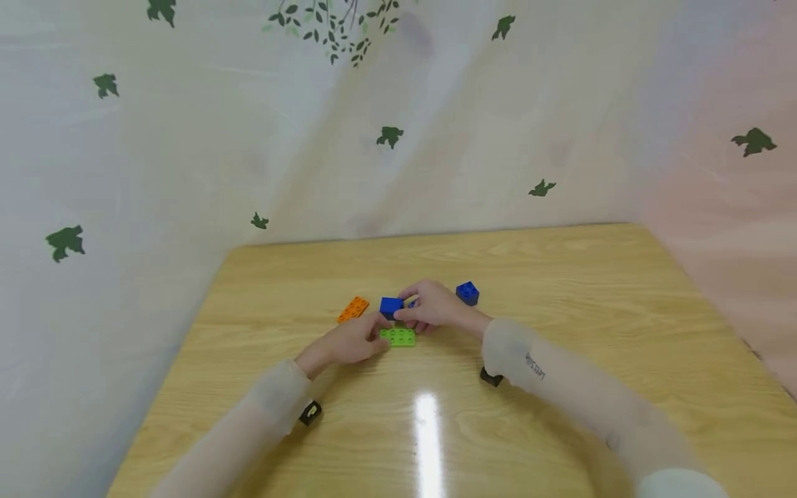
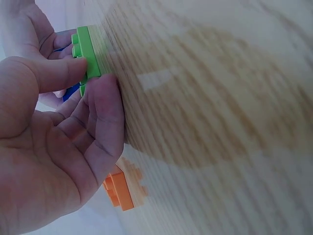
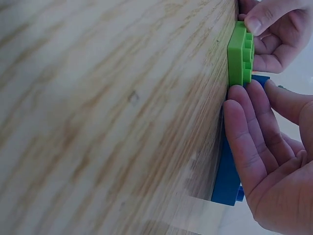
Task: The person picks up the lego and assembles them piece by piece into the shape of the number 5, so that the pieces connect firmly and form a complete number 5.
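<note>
My left hand (image 1: 356, 339) pinches the left end of a flat light-green building brick (image 1: 398, 337), studs up on the table. In the left wrist view, the thumb lies at the green brick's studs and the fingers at its edge. My right hand (image 1: 434, 304) is just behind the green brick, its thumb and forefinger gripping a blue brick (image 1: 390, 305) with a smooth face up. More studded blue shows between those fingers. In the right wrist view, the fingertips come right up to the green brick (image 3: 236, 56), and the held blue brick (image 3: 261, 79) is mostly hidden.
A flat orange brick (image 1: 353, 309) lies to the left, behind my left hand. Another blue brick (image 1: 468, 293) stands studs up beyond my right wrist. The wooden table (image 1: 529, 256) meets a patterned cloth (image 1: 436, 187) at its back edge. Dark wrist devices (image 1: 310, 413) hang below the sleeves.
</note>
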A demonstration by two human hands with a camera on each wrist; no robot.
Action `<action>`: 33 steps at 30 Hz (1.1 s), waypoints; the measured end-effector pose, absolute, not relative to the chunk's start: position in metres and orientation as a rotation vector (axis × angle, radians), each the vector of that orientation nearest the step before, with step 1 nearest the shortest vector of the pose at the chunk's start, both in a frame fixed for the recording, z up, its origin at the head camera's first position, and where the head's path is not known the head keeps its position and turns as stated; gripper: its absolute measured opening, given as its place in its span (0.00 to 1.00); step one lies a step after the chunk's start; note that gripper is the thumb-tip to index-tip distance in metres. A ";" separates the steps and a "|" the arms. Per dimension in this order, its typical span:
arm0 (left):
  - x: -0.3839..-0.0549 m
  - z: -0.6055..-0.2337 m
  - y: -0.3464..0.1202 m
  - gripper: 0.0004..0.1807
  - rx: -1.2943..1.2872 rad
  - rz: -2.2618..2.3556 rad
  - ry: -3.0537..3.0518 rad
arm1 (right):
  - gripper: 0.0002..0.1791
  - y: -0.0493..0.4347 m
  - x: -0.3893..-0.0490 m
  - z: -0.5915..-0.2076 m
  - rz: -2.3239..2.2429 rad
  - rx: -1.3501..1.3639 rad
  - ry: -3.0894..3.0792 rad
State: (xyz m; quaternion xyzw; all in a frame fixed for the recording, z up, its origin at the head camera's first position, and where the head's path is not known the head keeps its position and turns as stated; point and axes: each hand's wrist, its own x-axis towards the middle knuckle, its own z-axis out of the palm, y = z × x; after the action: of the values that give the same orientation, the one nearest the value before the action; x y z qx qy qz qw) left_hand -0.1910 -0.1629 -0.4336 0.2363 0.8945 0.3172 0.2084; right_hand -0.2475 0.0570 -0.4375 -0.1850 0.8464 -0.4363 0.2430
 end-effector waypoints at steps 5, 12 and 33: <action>-0.191 -0.434 -0.161 0.19 0.638 0.886 2.485 | 0.28 0.059 -0.246 -0.438 -1.195 -0.531 2.320; -0.190 -0.433 -0.163 0.19 0.631 0.924 2.459 | 0.28 0.059 -0.245 -0.435 -1.220 -0.507 2.321; -0.186 -0.434 -0.152 0.18 0.638 0.912 2.501 | 0.28 0.098 -0.231 -0.410 -1.233 -0.584 2.343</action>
State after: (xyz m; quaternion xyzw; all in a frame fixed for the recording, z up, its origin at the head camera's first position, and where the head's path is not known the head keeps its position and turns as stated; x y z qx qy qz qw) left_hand -0.1859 -0.1518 -0.4335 0.2282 0.8950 0.3265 0.2006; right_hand -0.2309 0.0982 -0.4103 -0.2103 0.8443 -0.4442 0.2138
